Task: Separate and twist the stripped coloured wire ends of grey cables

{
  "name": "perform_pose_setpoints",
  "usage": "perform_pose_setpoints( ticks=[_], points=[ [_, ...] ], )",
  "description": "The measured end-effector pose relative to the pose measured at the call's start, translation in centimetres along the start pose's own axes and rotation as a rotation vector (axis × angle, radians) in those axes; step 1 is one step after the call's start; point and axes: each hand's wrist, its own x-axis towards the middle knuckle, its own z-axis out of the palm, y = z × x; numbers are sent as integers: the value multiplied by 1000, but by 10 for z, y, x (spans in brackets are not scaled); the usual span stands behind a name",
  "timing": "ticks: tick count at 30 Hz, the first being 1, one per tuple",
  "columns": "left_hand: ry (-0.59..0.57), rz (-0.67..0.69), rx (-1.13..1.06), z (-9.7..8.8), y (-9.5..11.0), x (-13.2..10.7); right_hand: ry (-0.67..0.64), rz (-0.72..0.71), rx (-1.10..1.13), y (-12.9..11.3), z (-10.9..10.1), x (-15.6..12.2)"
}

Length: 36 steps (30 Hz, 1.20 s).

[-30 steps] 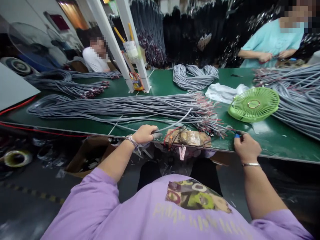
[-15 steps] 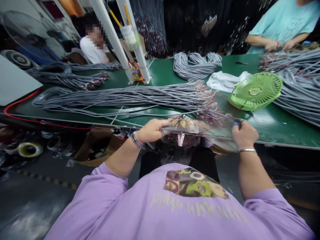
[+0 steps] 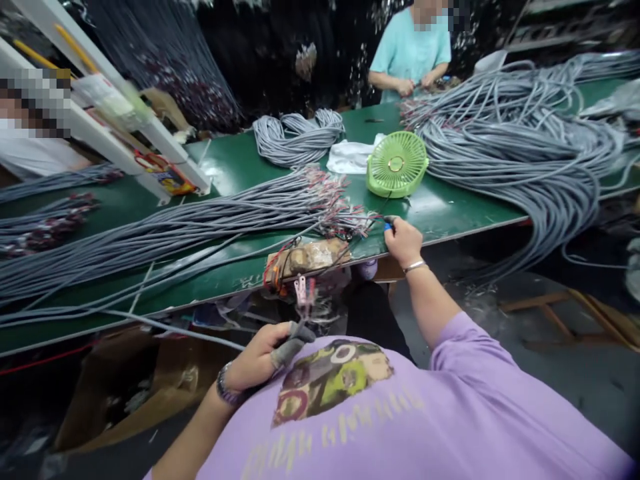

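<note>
My left hand (image 3: 273, 350), with grey coverings on its fingertips, is closed low in front of my shirt. A single grey cable (image 3: 175, 329) runs from the left into it, and the blurred tip shows above the fingers. My right hand (image 3: 404, 241) reaches over the table edge, a blue band on one finger. Its fingertips are closed at red wire ends of a cable beside the bundle of grey cables (image 3: 210, 217). Between my hands, a tape-wrapped block (image 3: 310, 257) sits at the table edge. A pink clip (image 3: 301, 291) hangs just below it.
A green fan (image 3: 397, 163) stands past my right hand, near a white cloth (image 3: 350, 157). Coiled cables (image 3: 300, 137) and a large cable pile (image 3: 510, 150) lie on the green table (image 3: 465, 217). Across it, a person (image 3: 413, 50) handles something. An open carton (image 3: 135, 393) is below.
My view has swung right. My left hand has drawn back from the block toward my body with a cable, while my right hand has come to the bundle's wire ends.
</note>
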Motion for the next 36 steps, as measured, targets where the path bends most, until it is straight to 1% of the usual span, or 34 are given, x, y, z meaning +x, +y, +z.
perform_pose_setpoints(
  ticks=[4, 7, 9, 10, 11, 13, 15, 17, 19, 21, 24, 26, 30, 33, 36],
  points=[
    [191, -98, -250, 4, -23, -14, 21, 2, 31, 4, 1, 0],
    [310, -118, -312, 12, -33, -16, 35, 17, 67, 5, -1, -3],
    [320, -143, -333, 17, -36, -15, 47, 7, 133, 1, -3, -9],
    [316, -160, -350, 19, -37, -14, 45, -20, 175, -3, -5, -13],
    [315, -175, -371, 21, -38, -13, 32, -67, 211, -8, -7, -16],
    [321, -189, -416, 21, -38, -13, -32, -205, 235, -21, -11, -22],
    [328, -177, -440, 21, -39, -14, -121, -348, 173, -38, -14, -19],
    [323, -155, -448, 20, -41, -15, -202, -469, 57, -53, -14, -7],
    [319, -140, -450, 19, -43, -16, -271, -565, -89, -66, -12, 12],
    [321, -129, -451, 19, -45, -18, -330, -607, -217, -73, -8, 33],
    [341, -121, -465, 19, -51, -21, -376, -613, -301, -77, -2, 59],
    [368, -123, -490, 19, -55, -21, -383, -625, -306, -76, 0, 67],
    [432, -129, -537, 17, -59, -18, -374, -717, -282, -72, 0, 65],
    [466, -143, -587, 16, -57, -13, -372, -799, -273, -70, -2, 58],
    [529, -167, -666, 18, -52, -8, -427, -795, -341, -70, -6, 55]
  ],
)
